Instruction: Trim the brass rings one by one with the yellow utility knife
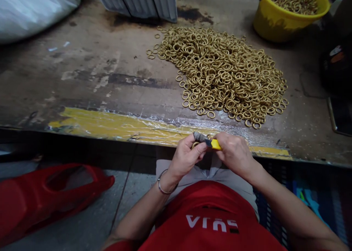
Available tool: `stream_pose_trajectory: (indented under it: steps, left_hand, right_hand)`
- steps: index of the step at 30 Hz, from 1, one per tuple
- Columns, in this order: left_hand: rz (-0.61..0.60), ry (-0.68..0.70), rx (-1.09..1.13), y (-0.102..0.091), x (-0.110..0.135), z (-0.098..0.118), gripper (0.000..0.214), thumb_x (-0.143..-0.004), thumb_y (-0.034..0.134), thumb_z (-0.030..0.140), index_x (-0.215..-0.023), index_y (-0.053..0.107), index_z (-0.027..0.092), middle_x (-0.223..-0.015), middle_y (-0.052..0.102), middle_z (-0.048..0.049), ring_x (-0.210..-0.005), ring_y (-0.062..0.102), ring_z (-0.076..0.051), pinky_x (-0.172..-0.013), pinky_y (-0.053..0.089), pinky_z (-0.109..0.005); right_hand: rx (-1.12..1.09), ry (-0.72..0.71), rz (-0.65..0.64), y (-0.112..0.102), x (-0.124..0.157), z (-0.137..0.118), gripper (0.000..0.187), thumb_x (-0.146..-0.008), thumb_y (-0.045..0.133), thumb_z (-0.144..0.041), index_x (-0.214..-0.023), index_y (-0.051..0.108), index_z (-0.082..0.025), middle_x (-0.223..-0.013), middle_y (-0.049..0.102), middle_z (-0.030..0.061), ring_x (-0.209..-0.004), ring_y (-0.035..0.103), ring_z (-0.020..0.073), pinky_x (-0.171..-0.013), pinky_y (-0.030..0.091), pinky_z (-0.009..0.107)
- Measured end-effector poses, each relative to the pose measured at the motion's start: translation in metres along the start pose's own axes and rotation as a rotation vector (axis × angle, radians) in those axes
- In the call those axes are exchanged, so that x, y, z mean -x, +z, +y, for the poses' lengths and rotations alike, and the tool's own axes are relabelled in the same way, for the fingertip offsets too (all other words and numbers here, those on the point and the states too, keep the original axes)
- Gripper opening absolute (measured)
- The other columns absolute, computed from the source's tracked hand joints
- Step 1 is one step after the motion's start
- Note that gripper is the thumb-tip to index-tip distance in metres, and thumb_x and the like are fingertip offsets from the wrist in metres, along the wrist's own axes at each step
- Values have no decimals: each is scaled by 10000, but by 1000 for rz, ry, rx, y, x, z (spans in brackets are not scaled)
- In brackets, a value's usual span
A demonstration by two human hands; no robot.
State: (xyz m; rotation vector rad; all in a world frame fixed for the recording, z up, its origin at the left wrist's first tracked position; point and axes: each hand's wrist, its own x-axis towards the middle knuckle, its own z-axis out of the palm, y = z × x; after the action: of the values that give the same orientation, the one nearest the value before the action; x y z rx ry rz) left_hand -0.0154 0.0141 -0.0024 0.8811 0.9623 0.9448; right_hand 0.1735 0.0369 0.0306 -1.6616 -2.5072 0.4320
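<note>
Both hands meet at the table's front edge, above my lap. My left hand (187, 154) is closed around a brass-coloured ring (195, 144), and its index finger has a dark grey wrap (200, 136) on it. In my right hand (233, 150) is a utility knife (216, 144) with a yellow handle and dark blade, the blade pointing left at the ring and the left thumb. Whether the blade touches the ring I cannot tell. Just beyond my hands lies a large pile of brass-coloured rings (225, 71).
A yellow tub (272, 25) of rings stands at the back right, a grey plastic crate (140, 3) at the back. At the far left is a white sack (35, 9). Yellow tape (110, 124) covers the table's front edge. A red plastic stool (33, 199) is down on the left.
</note>
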Motion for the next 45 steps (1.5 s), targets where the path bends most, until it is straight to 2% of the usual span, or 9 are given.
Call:
stream_pose_trajectory:
  steps: [4, 8, 12, 16, 20, 24, 30, 38, 45]
  left_hand:
    - [-91, -21, 105, 1, 10, 7, 269, -822, 760, 344, -762, 576, 157, -561, 506, 38, -476, 415, -58, -429, 309, -167]
    - [-121, -94, 325, 4, 4, 10, 381, -758, 816, 447, -810, 600, 138, -684, 566, 4, -482, 382, -41, -374, 228, -141]
    - [-64, -119, 431, 0, -8, 10, 380, -710, 858, 389, -815, 587, 143, -693, 577, 10, -478, 418, -37, -362, 234, -122]
    - [-71, -112, 495, -8, -12, 12, 342, -715, 823, 362, -890, 638, 134, -774, 657, -40, -534, 548, -93, -358, 327, -149]
    - [19, -154, 486, -9, -14, 13, 316, -759, 808, 377, -836, 645, 117, -752, 650, -34, -526, 535, -71, -351, 311, -127]
    - [20, -166, 488, -2, -13, 15, 289, -766, 812, 297, -946, 660, 129, -820, 687, -35, -504, 511, -43, -347, 274, -107]
    - [-4, -168, 521, 9, -18, 12, 330, -722, 840, 306, -939, 683, 113, -769, 657, -16, -536, 543, -53, -376, 332, -120]
    - [218, 48, 271, 19, -28, 15, 410, -638, 894, 331, -881, 626, 139, -706, 642, 20, -524, 539, -59, -381, 343, -126]
    - [51, -62, 227, 11, -18, 17, 396, -716, 848, 425, -874, 624, 139, -663, 621, 24, -473, 507, -53, -353, 307, -122]
  right_hand:
    - [167, 222, 62, -5, -24, 19, 135, -889, 553, -211, -835, 668, -164, -791, 720, 120, -653, 607, 214, -577, 299, 312]
    - [150, 92, 116, -1, -49, 14, 118, -905, 575, -219, -923, 676, -161, -921, 719, 98, -755, 625, 198, -622, 322, 297]
    - [196, 140, 67, 8, -75, 2, 209, -967, 550, -292, -999, 689, -139, -1018, 708, 130, -749, 621, 198, -604, 299, 304]
    - [168, 141, 13, 6, -86, 6, 144, -903, 569, -181, -939, 696, -125, -959, 720, 136, -767, 618, 210, -625, 311, 306]
    - [-301, 102, 67, -5, -72, 8, 170, -851, 601, -226, -697, 624, -161, -698, 627, 33, -624, 505, 140, -602, 318, 281]
    - [-975, 137, 63, -10, -46, -3, 241, -841, 625, -391, -740, 637, -173, -615, 546, -32, -549, 445, 95, -562, 354, 244]
    - [-1301, 251, 28, 0, -31, -15, 326, -781, 705, -489, -764, 624, -174, -606, 588, -32, -463, 427, 68, -489, 353, 227]
    - [-1297, 258, 54, 5, -32, -8, 356, -761, 752, -511, -747, 639, -174, -512, 458, -79, -441, 365, 66, -458, 288, 226]
    - [-898, 12, 155, -5, -20, 1, 161, -849, 653, -297, -794, 728, -166, -727, 666, 7, -671, 570, 128, -655, 428, 260]
